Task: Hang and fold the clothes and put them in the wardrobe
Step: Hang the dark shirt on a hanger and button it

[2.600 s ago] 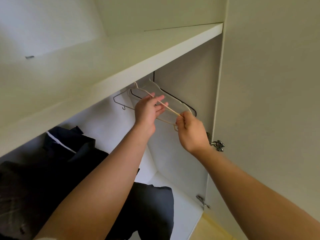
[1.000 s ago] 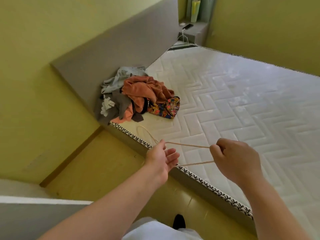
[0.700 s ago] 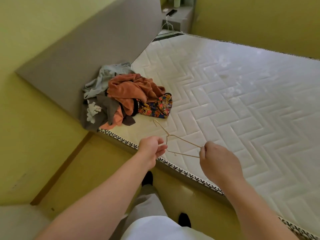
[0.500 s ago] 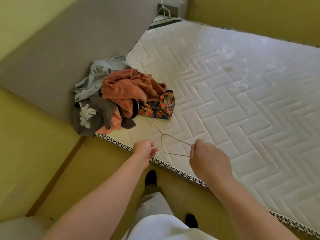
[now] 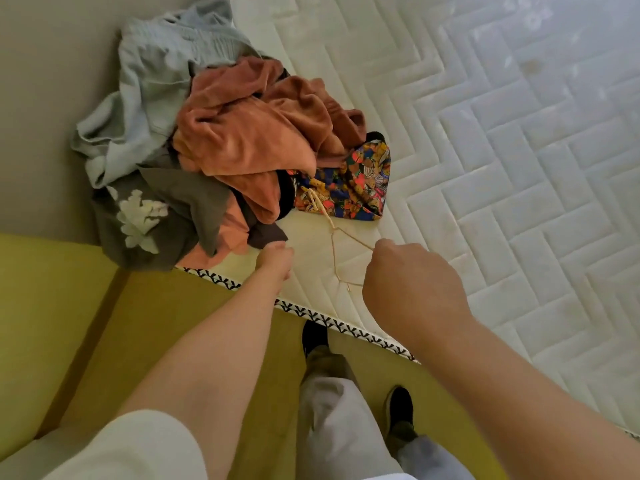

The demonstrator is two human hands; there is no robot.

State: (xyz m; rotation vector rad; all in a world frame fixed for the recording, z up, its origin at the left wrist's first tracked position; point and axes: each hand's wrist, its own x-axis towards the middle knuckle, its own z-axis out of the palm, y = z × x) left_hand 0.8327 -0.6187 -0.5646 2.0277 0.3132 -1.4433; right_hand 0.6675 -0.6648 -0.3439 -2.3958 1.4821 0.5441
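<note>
left hand point(image 5: 275, 259): nearer, at pile's hem, grasp cannot be told | clothes pile point(image 5: 242, 140): near-left corner of bed point(image 5: 502, 174) | right hand point(image 5: 412, 289): fingers clenched on hanger point(image 5: 333, 251) (hook toward pile)

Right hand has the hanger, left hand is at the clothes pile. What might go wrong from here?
1. The hook of the hanger lies against the patterned cloth; lifting the right hand may snag it.
2. The clothes lie tangled at the corner of the mattress. If the left hand pulls one piece, others, such as the dark grey garment at the edge, may slide off.
</note>
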